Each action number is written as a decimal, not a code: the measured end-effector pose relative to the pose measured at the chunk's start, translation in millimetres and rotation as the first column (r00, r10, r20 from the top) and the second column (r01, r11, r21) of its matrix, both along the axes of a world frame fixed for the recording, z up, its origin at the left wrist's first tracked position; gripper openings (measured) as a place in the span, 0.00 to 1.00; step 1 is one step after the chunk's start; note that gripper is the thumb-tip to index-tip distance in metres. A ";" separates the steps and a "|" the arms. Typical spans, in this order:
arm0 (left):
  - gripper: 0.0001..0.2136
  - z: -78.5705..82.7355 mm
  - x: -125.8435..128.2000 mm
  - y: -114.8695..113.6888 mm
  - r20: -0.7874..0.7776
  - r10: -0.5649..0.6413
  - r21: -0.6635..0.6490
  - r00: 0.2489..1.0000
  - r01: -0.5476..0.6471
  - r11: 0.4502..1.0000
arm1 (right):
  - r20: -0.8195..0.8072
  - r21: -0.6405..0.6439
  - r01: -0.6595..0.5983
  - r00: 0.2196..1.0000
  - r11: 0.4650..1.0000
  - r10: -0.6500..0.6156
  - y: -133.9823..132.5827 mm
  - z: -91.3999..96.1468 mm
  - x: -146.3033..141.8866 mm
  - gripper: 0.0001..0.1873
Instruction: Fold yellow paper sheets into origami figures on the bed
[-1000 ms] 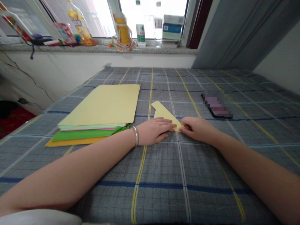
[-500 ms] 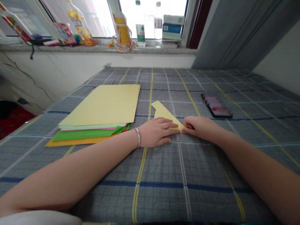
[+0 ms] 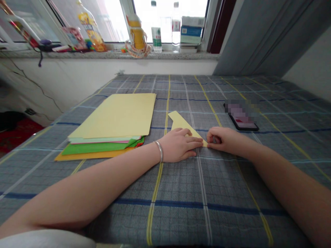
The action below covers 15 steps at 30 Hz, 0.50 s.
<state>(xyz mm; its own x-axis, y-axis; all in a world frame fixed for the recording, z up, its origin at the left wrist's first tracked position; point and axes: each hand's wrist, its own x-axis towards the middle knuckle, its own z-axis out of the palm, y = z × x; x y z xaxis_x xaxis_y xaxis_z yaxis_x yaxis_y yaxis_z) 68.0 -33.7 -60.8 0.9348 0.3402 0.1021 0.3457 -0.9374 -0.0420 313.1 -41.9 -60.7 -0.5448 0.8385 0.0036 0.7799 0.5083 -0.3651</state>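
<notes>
A folded piece of yellow paper (image 3: 181,120) lies on the plaid cloth, narrowing to a point at its right end. My left hand (image 3: 181,145), with a silver bangle on the wrist, rests flat on the paper with fingers stretched out toward that tip. The lower left part of the paper is hidden under this hand. My right hand (image 3: 222,140) is curled at the right tip, thumb and fingertips by the paper's end. Whether its fingers pinch the tip or only touch it is hard to see.
Left of my hands lies a stack of coloured paper (image 3: 119,115), yellow on top with green and orange below. A phone (image 3: 241,119) lies at the right. Bottles, a tube (image 3: 156,38) and boxes (image 3: 191,31) stand on the windowsill (image 3: 165,55) behind the plaid cloth (image 3: 178,182).
My left hand has slid slightly right along the paper toward its tip. My right hand has shifted slightly right, its curled fingers a little looser. The paper has stayed nearly in place.
</notes>
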 end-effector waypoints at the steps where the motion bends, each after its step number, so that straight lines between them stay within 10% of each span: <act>1: 0.20 0.4 0.7 -0.2 0.004 -0.003 0.008 1.000 0.003 1.000 | 0.005 0.036 -0.042 0.999 0.998 0.042 -1.6 1.3 -0.5 0.03; 6: 0.18 -0.8 1.2 0.7 0.028 -0.110 0.045 0.994 0.109 0.993 | 0.169 0.186 -0.216 0.968 0.959 0.185 -14.7 8.7 -7.5 0.10; 15: 0.14 1.2 6.6 3.6 0.010 -0.179 0.126 0.984 0.176 0.976 | 0.422 0.285 -0.176 0.906 0.942 0.041 -36.0 19.3 -24.2 0.08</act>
